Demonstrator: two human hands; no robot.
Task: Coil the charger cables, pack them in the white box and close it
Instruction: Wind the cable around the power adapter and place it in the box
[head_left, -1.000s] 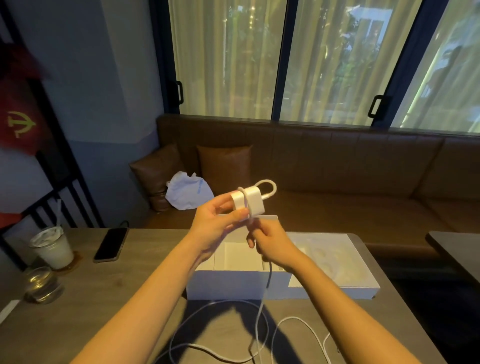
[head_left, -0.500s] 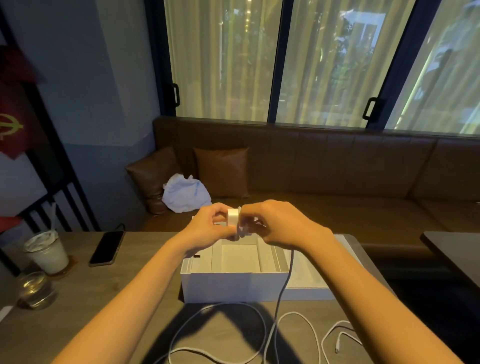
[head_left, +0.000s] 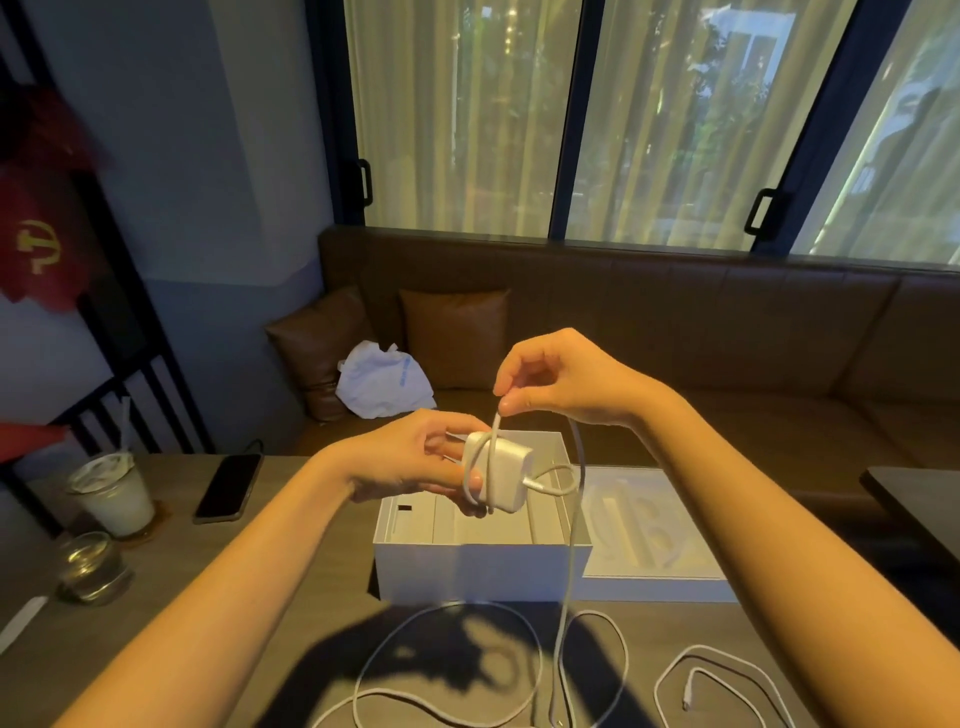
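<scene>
My left hand (head_left: 415, 457) grips a white charger brick (head_left: 503, 475) above the open white box (head_left: 483, 569). A white cable (head_left: 571, 545) is plugged into the brick and wrapped once around it. My right hand (head_left: 561, 379) pinches that cable just above the brick, and the rest hangs down to the table in loose loops (head_left: 447, 665). The box lid (head_left: 649, 530) lies inner side up, right of the box. A second white cable (head_left: 727, 675) lies loose on the table at the lower right.
A dark phone (head_left: 228, 486) lies left of the box. A plastic cup with a pale drink (head_left: 111, 493) and a short glass (head_left: 91, 569) stand at the far left. A brown sofa (head_left: 675, 364) with cushions and a white bag (head_left: 382, 382) is behind the table.
My right hand has lifted from the brick and drawn the cable up over it, laying a turn around the brick. The brick has turned in my left hand.
</scene>
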